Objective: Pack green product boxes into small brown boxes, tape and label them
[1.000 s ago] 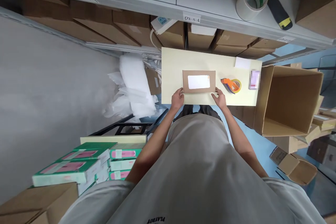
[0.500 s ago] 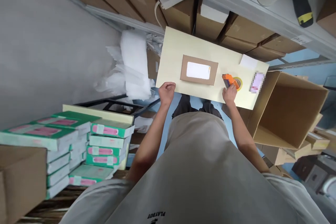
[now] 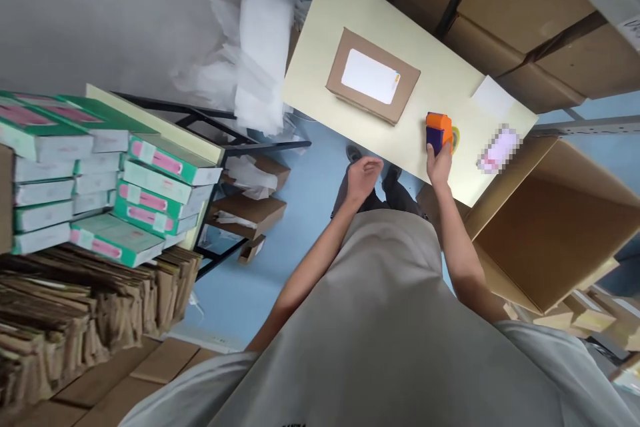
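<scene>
My right hand is wrapped round the lower end of an orange and dark blue tape dispenser, which carries a yellow-edged roll. The dispenser is over the right part of a pale yellow table. Off the table's front edge, my left hand has its fingers curled together, with nothing visible in them. A closed brown cardboard box with a white label on top lies on the table, untouched by either hand.
A white paper and a blurred-out lilac item lie at the table's right. Beside it stands a large open carton. Green-and-white boxes are stacked at left, above folded cardboard. White wrapping hangs by the wall.
My left hand has left the table's front edge and moved right, towards my body. The dispenser has turned more upright in my right hand. The view has tilted and shifted.
</scene>
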`<state>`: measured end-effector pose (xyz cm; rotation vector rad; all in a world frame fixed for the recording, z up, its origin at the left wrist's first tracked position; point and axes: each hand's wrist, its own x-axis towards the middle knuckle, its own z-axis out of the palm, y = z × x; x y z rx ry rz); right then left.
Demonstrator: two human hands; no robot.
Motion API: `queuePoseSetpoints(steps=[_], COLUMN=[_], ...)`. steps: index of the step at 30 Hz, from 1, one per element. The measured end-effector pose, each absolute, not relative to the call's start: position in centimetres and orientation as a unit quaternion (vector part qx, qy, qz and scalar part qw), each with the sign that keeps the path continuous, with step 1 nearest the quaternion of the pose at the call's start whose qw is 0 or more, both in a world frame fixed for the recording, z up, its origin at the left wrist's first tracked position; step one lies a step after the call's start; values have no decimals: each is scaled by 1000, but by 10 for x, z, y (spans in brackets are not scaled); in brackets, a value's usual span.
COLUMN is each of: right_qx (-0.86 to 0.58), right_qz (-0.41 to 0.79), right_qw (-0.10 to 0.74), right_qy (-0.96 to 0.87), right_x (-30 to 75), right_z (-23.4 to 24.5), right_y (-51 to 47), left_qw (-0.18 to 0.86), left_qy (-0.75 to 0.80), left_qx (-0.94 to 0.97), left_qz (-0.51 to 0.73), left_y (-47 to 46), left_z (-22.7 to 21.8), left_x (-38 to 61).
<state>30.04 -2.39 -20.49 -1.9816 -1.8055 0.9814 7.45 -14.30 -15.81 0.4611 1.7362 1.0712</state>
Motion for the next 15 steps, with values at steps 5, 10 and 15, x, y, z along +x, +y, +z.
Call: queuePoseSetpoints(steps=[5,10,15], right_qx=[-555,-510,-516], right_qz=[650,709,715], right_qw=[279,306,281], right_qy=[-438,-379,-380], right_x=[288,268,270], right_z=[-157,-133,-133], right_y=[-69,-93,-95], left_qw=[537,501,488], left_qy=[644,649,637], left_qx=[290,337,393], left_qz=[461,463,450], left_y=[-142,-143,-149], left_z=[-145,-131,-128], left_x=[106,118,115])
